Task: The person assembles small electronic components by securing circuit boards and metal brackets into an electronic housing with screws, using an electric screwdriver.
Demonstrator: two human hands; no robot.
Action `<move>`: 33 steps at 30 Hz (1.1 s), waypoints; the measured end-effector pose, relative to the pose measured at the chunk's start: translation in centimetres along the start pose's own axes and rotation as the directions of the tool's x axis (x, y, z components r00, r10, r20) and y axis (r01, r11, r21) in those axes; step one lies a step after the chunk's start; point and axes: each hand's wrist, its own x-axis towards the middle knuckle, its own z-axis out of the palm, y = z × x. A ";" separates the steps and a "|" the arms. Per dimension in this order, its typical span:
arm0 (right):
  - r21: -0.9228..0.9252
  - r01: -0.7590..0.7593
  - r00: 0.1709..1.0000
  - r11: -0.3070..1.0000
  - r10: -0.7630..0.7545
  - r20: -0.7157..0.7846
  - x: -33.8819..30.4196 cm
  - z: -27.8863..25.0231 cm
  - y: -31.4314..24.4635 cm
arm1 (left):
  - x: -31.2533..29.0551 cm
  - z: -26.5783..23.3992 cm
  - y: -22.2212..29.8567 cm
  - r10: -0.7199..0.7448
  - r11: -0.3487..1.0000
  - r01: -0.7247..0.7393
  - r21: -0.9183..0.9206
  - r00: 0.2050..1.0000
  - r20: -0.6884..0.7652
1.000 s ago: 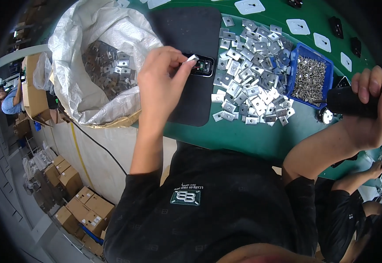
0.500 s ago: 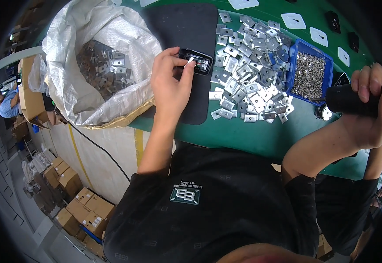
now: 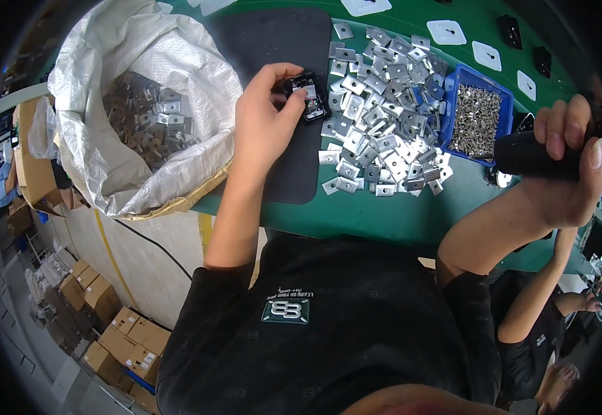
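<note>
My left hand is over the dark mat with thumb and fingers closed on a small black plastic housing. Its open side faces up and shows light metal parts inside; the thumb tip rests over them. At the right, my right hand is wrapped round a thick black cylindrical tool handle, held over the table's right side. The tool's far end runs into the dark rim, so its kind is unclear. Between my hands lies a heap of flat silver metal plates, each with a hole.
A blue bin of small screws stands right of the plates. At left, a white woven sack holds more metal pieces. White flat pieces and black housings lie along the back. Co-workers appear at lower right and far left.
The black housing has turned in my left hand, its far end now pointing toward me. The whole view has shifted slightly, and more of the co-worker at lower right shows. My right hand keeps its grip.
</note>
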 end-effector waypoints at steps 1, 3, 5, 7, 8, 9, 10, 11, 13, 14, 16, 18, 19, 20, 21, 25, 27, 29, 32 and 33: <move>-0.010 -0.002 1.000 1.000 0.002 0.005 0.0 0.3 0.1 | 0.2 -0.1 -0.1 -0.041 0.999 0.041 -0.027 0.999 0.012; 0.220 0.077 0.993 0.972 -0.093 0.066 0.1 1.4 0.6 | 0.1 -0.2 -0.5 -0.085 0.994 0.086 -0.065 0.996 0.021; 0.323 0.103 0.985 0.941 -0.141 0.095 0.4 2.4 1.3 | -0.5 -0.4 -1.1 0.015 0.986 -0.010 -0.165 0.999 0.031; 0.512 0.159 0.970 0.844 -0.230 0.077 0.9 3.6 2.1 | -1.1 -1.4 -0.8 0.127 0.992 -0.126 -0.018 0.982 0.143; 0.485 0.175 0.980 0.857 -0.200 0.000 0.9 5.6 2.1 | -1.1 -1.4 -0.8 0.195 0.974 -0.212 0.086 0.966 0.171; 0.480 0.163 0.981 0.862 -0.192 0.010 1.3 5.8 2.6 | -1.1 -1.2 -0.9 0.257 0.937 -0.295 0.188 0.945 0.205; 0.509 0.152 0.982 0.847 -0.189 0.022 1.7 6.2 3.2 | -1.0 -0.9 -0.9 0.325 0.911 -0.357 0.206 0.930 0.172; 0.538 0.140 0.982 0.831 -0.186 0.033 2.0 6.8 3.6 | -1.0 -0.8 -1.2 0.318 0.916 -0.348 0.199 0.933 0.168; 0.512 0.147 0.985 0.846 -0.175 0.006 2.1 8.7 4.7 | -0.8 -0.3 -1.7 0.361 0.910 -0.382 0.161 0.921 0.149; 0.458 0.179 0.981 0.871 -0.195 -0.013 2.2 10.0 5.7 | -0.7 -0.2 -1.5 0.359 0.915 -0.375 0.149 0.925 0.123; 0.327 0.237 0.970 0.915 -0.241 -0.030 2.4 12.0 7.3 | -0.7 -0.2 -1.6 0.345 0.922 -0.360 0.142 0.931 0.117; 0.213 0.235 0.972 0.948 -0.228 -0.057 2.3 13.5 8.5 | -0.5 -0.1 -1.5 0.331 0.931 -0.342 0.126 0.938 0.105; 0.183 0.228 0.973 0.956 -0.219 -0.068 2.3 14.1 9.1 | -0.6 -0.3 -1.5 0.318 0.936 -0.329 0.129 0.943 0.096; 0.188 0.216 0.976 0.958 -0.209 -0.058 2.3 14.3 9.7 | -0.7 -0.5 -1.5 0.300 0.942 -0.311 0.128 0.949 0.098; 0.168 0.212 0.977 0.963 -0.206 -0.053 2.3 14.5 10.2 | -0.8 -0.6 -1.5 0.282 0.948 -0.293 0.127 0.954 0.099; 0.146 0.196 0.981 0.970 -0.193 -0.035 2.5 14.7 10.8 | -0.6 -0.6 -1.7 0.285 0.953 -0.292 0.080 0.954 0.093; 0.200 0.211 0.977 0.957 -0.205 -0.051 2.6 13.8 11.0 | -0.5 -0.5 -1.6 0.298 0.951 -0.304 0.057 0.950 0.094; 0.270 0.225 0.974 0.936 -0.216 -0.066 2.7 13.5 11.4 | -0.5 -0.5 -1.7 0.306 0.949 -0.311 0.053 0.948 0.091; 0.318 0.220 0.975 0.922 -0.200 -0.097 2.9 13.3 11.7 | -0.5 -0.6 -1.8 0.316 0.945 -0.322 0.060 0.944 0.099; 0.308 0.218 0.975 0.926 -0.195 -0.104 2.9 13.3 11.7 | -0.4 -0.5 -1.8 0.320 0.943 -0.327 0.065 0.942 0.097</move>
